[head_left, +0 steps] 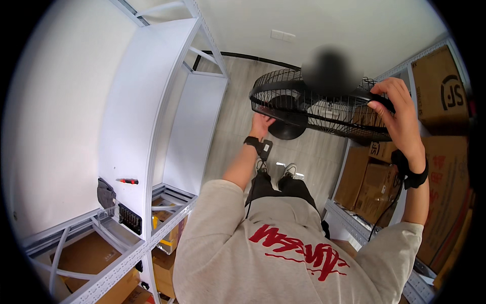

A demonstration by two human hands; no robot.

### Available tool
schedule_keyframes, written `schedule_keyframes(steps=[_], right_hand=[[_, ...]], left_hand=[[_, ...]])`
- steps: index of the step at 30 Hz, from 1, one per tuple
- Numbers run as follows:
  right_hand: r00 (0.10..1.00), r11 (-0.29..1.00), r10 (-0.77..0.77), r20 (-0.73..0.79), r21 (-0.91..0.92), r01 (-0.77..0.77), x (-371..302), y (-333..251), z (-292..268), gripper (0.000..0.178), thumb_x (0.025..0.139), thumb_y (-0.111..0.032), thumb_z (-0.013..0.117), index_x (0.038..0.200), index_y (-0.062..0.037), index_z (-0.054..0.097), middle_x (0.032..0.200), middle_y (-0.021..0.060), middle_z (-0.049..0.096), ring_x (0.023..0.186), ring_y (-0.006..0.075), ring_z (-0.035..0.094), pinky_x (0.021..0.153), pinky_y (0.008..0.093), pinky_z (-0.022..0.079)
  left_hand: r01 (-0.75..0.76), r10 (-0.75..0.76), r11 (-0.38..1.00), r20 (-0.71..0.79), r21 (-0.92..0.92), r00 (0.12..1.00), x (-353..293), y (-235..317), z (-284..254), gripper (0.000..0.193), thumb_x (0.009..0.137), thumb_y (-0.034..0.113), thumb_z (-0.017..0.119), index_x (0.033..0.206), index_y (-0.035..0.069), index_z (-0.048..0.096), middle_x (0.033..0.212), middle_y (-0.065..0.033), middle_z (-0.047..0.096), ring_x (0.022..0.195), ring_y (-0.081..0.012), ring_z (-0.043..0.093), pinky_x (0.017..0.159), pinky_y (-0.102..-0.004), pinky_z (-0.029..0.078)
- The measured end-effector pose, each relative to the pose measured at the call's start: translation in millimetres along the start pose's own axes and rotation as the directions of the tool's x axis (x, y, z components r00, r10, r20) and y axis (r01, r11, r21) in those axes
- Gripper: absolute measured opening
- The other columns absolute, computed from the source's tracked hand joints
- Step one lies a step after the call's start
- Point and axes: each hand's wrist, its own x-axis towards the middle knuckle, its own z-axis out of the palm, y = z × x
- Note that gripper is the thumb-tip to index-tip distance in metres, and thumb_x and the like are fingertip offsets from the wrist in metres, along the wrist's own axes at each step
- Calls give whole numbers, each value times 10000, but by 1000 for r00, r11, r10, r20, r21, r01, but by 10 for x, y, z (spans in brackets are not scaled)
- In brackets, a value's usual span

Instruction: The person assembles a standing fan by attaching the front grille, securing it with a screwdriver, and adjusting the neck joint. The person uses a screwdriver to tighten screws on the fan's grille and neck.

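Observation:
A black standing fan with a round wire cage (283, 81) stands in front of me, its round base (287, 130) on the floor. Its cage is seen nearly from above, and a dark rounded part (329, 71) at its back is blurred. My right hand (397, 104) is closed on the cage's right end, thumb and fingers pinching the black rim. Lower down, at the cage's left end, my left hand (260, 124) grips the near edge from below; some of its fingers are hidden by the rim. Each wrist wears a black strap.
White metal shelving (126, 116) stands on my left, with a red-and-black screwdriver (127, 181) and a black bit set (130, 219) on it. Cardboard boxes (438, 91) fill the shelves at right. A wall with a socket plate (282, 35) rises beyond the fan.

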Motion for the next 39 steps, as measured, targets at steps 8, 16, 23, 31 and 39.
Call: schedule_keyframes(steps=[8,16,23,31,39], right_hand=[[998,999,-43,-35,31,44,-62,66,39,254,823,-112,705,1011,-7,571,928,108,566,919,291,525,807,366,446],[988,990,-133,-80,43,137,-64,162,86,244,818,-127,713,988,-22,573,937,86,566,905,281,525,799,366,447],[999,995,-30,-28,92,33,-85,180,22,272,808,-123,711,1004,-8,562,931,88,529,925,273,512,824,362,444],[998,996,-59,-16,72,60,-94,294,3,272,794,-117,713,995,-15,561,936,78,525,927,260,512,815,360,439],[999,995,-50,3,88,50,-89,230,24,287,769,-121,720,975,-9,555,960,76,531,961,264,507,806,357,442]], left_hand=[[-592,538,763,255,260,804,-647,1384,597,302,966,163,554,1225,9,575,1182,-58,622,1101,-178,584,971,-330,445],[-584,272,593,545,555,794,-786,1885,534,303,873,-25,614,1168,39,595,1132,-52,621,1092,-171,578,974,-313,447],[-626,291,623,604,469,742,-583,1795,457,268,860,-44,606,1113,43,589,1103,-31,601,1041,-151,578,942,-309,451],[-635,185,615,698,467,692,-582,1944,562,282,821,-44,631,1087,35,581,1037,-31,570,969,-154,562,907,-311,450],[-625,141,578,690,525,710,-717,1972,619,272,748,1,734,989,20,610,981,-23,562,933,-158,531,880,-314,430]])
